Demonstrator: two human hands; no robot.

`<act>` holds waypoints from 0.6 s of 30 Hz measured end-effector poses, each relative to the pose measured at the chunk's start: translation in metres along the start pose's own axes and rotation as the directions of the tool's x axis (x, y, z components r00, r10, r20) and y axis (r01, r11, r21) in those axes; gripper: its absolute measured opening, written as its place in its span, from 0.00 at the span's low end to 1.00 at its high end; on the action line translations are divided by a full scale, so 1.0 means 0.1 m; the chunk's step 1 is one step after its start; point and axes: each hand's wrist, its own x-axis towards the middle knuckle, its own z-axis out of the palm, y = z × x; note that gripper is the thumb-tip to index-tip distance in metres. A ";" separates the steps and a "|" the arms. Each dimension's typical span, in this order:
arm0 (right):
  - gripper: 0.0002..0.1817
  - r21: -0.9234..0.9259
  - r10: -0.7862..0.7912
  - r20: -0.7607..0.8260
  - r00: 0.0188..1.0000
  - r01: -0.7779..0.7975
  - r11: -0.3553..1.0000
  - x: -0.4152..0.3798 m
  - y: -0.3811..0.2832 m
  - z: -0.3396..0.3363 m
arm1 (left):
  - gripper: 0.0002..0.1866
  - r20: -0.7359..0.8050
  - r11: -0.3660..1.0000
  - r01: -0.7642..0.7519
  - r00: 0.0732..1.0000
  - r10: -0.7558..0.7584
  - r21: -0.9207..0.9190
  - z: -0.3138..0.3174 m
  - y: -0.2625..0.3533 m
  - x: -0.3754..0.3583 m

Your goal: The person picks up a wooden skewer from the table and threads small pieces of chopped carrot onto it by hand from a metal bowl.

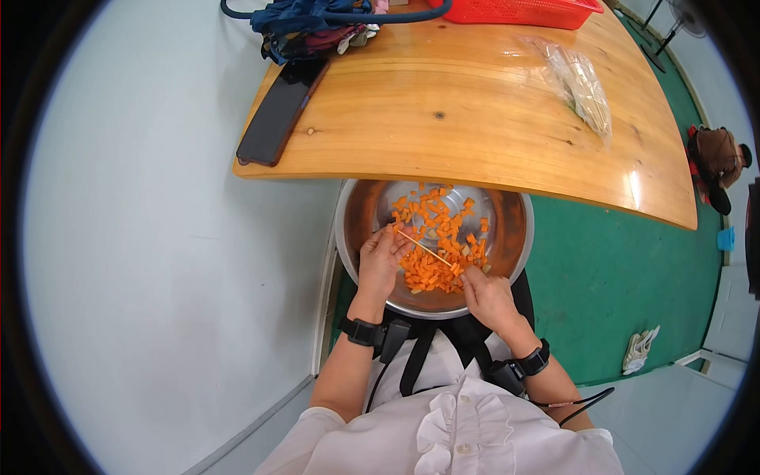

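Your thin, pale wooden skewer (425, 248) slants from far left to near right above small orange diced chunks (430, 275) in a round metal bowl (529, 237). Your left hand (380, 257) pinches its far-left end; your right hand (492, 299) is nearest the other, its grip unclear.

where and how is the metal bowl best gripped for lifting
Probably by the rim of the metal bowl, at its left and right sides, coming in from outside. It is wide and round, so opposite grips should balance it; the wooden table hides its far edge, and carrot pieces lie inside.
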 end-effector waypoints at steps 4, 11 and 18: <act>0.06 -0.023 -0.018 0.028 0.999 0.018 1.000 0.00 0.01 -0.01 | 0.12 0.017 0.999 0.030 0.999 -0.030 -0.038 -0.01 0.00 0.02; 0.07 0.225 0.098 0.105 0.990 -0.120 0.967 0.02 0.00 -0.03 | 0.11 0.028 0.998 0.048 0.998 -0.047 -0.041 -0.07 -0.03 0.05; 0.06 -0.032 0.027 0.025 0.999 -0.026 0.999 -0.02 -0.01 0.05 | 0.10 0.040 0.998 0.057 0.998 -0.056 -0.012 -0.06 0.00 0.05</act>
